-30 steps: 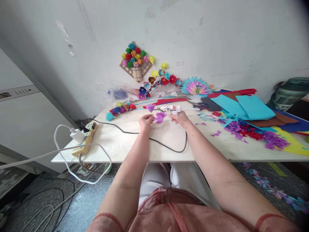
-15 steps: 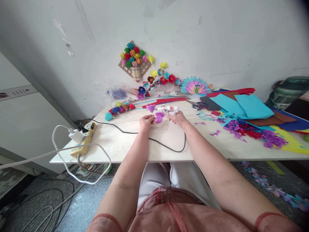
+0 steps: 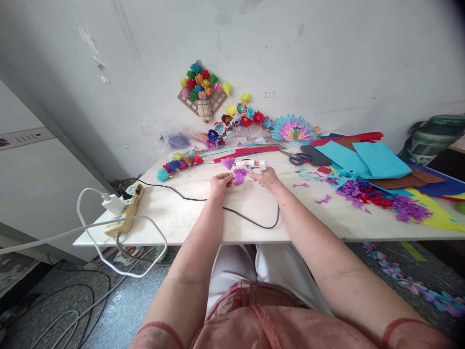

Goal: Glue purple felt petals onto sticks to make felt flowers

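Note:
My left hand (image 3: pixel 220 182) is pinched shut on the stem of a small purple paper flower (image 3: pixel 228 162), held upright over the white table (image 3: pixel 203 218). My right hand (image 3: pixel 268 178) is closed round a white glue gun (image 3: pixel 251 165) that points left at the flower. A few purple petals (image 3: pixel 240 176) lie between the two hands. The gun's black cord (image 3: pixel 250 220) loops across the table towards a yellow power strip (image 3: pixel 127 211) at the left edge.
Finished paper flowers (image 3: pixel 179 165) lie at the back left, more flowers on stems (image 3: pixel 240 118) and a paper fan (image 3: pixel 292 128) stand against the wall. Scissors (image 3: pixel 300 158), teal and red felt sheets (image 3: pixel 366 160) and purple scraps (image 3: pixel 381 201) cover the right side. A white charger (image 3: pixel 112 203) sits in the power strip.
Both hands have stayed almost still on the flower and the glue gun; the gun's tip has come a little closer to the flower. The view has shifted slightly.

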